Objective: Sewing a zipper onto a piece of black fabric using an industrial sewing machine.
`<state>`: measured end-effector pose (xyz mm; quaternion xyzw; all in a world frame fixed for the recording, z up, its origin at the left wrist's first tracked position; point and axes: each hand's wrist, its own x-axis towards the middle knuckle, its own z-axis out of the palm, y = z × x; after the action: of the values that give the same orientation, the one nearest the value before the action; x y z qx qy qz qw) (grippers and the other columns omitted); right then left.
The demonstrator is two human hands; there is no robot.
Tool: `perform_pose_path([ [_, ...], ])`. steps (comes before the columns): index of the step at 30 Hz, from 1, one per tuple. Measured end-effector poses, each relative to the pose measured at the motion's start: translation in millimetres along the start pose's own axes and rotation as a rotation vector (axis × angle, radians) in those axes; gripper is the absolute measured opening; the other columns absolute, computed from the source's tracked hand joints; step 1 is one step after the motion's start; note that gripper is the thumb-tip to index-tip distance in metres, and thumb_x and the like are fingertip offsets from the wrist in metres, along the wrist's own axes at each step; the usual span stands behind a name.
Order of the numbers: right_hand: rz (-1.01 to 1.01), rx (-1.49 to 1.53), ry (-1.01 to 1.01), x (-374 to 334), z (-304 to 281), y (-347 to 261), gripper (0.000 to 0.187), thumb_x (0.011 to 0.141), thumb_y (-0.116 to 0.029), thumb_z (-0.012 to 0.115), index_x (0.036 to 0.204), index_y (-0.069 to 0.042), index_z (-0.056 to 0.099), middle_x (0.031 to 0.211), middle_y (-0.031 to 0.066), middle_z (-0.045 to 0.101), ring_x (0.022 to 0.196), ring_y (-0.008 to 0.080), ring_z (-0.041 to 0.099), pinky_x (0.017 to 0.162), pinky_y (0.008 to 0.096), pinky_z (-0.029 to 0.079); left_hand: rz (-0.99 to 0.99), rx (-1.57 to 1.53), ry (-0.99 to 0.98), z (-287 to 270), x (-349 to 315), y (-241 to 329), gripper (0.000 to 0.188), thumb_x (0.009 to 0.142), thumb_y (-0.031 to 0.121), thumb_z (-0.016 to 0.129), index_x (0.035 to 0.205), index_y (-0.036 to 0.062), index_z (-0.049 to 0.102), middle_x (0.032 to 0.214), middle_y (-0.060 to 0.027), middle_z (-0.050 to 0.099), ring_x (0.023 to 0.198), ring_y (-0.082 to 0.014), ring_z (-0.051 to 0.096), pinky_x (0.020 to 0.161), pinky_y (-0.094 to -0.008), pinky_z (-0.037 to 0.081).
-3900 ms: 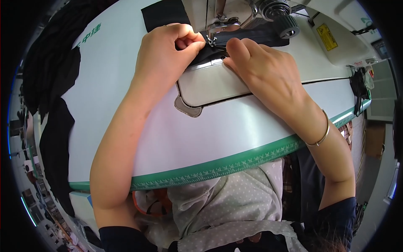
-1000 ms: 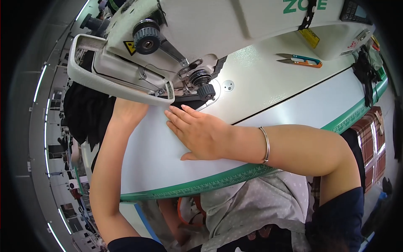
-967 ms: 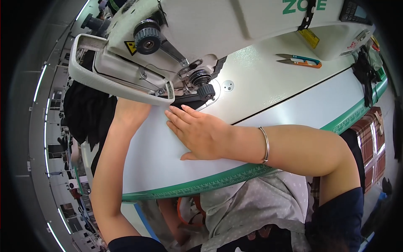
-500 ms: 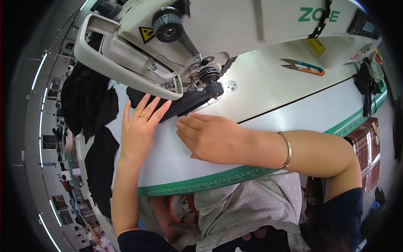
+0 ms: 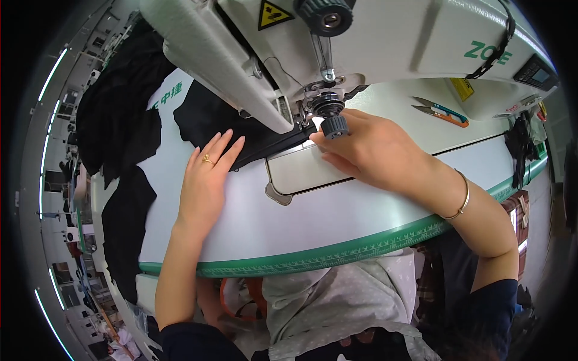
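A black fabric piece (image 5: pixel 211 117) lies under the head of a white sewing machine (image 5: pixel 397 42), its long folded edge running up to the presser foot area. My left hand (image 5: pixel 208 174), with a ring on it, rests with fingers stretched over the fabric's near left edge. My right hand (image 5: pixel 376 147) is curled close beside the needle area, at the right end of the fabric. The black tension knob (image 5: pixel 335 127) covers part of its fingers, so anything between them is hidden. A bracelet (image 5: pixel 462 195) circles the right wrist.
Thread snips (image 5: pixel 441 111) with teal and orange handles lie on the machine bed at the right. More black fabric (image 5: pixel 117 102) is heaped at the left, with another black piece (image 5: pixel 126 231) nearer. A green ruler strip (image 5: pixel 313 259) edges the white table. Black strips (image 5: pixel 519 147) hang at the far right.
My right hand has moved up and right from the table to the needle area, uncovering the metal slide plate. The left hand stays by the fabric edge. The view has shifted.
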<state>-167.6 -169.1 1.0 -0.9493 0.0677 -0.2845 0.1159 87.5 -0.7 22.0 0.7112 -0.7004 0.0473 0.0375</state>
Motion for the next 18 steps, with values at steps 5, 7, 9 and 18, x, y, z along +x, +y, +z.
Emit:
perform_pose_path([
  [5,-0.018,0.003,-0.009,0.0,7.3,5.6,0.017,0.083,-0.016,0.069,0.097,-0.006,0.065,0.103,0.0071,0.058,0.096,0.0231,0.060,0.079,0.0341,0.056,-0.045,-0.118,0.066,10.2,-1.2,-2.7,0.063,0.082,-0.012,0.045,0.140,0.0102,0.053,0.145,-0.0109,0.051,0.135,-0.0303,0.046,0.114,-0.0502,0.030],
  [7,-0.042,-0.009,0.011,0.4,9.5,5.5,0.017,0.083,-0.015,0.069,0.097,-0.006,0.065,0.103,0.0071,0.056,0.096,0.0233,0.060,0.080,0.0340,0.055,-0.061,-0.145,0.064,10.1,-3.0,-1.0,0.065,0.081,-0.014,0.044,0.141,0.0101,0.052,0.146,-0.0111,0.049,0.137,-0.0297,0.044,0.115,-0.0511,0.028],
  [9,-0.037,0.026,-0.004,2.3,9.6,3.6,0.015,0.083,-0.014,0.069,0.094,-0.006,0.065,0.103,0.0074,0.055,0.096,0.0236,0.059,0.081,0.0340,0.055,-0.109,0.154,-0.040,1.4,-5.8,7.8,0.066,0.081,-0.011,0.048,0.144,0.0072,0.047,0.153,-0.0130,0.040,0.144,-0.0305,0.033,0.117,-0.0543,0.021],
  [18,-0.032,-0.021,-0.028,-2.4,5.5,3.5,0.025,0.080,-0.014,0.071,0.103,-0.007,0.068,0.089,0.0063,0.056,0.089,0.0228,0.058,0.078,0.0337,0.054,-0.031,-0.188,-0.078,15.4,10.7,80.3,0.083,0.093,0.042,0.061,0.153,-0.0003,0.023,0.160,-0.0231,0.019,0.148,-0.0435,0.016,0.113,-0.0653,0.018],
])
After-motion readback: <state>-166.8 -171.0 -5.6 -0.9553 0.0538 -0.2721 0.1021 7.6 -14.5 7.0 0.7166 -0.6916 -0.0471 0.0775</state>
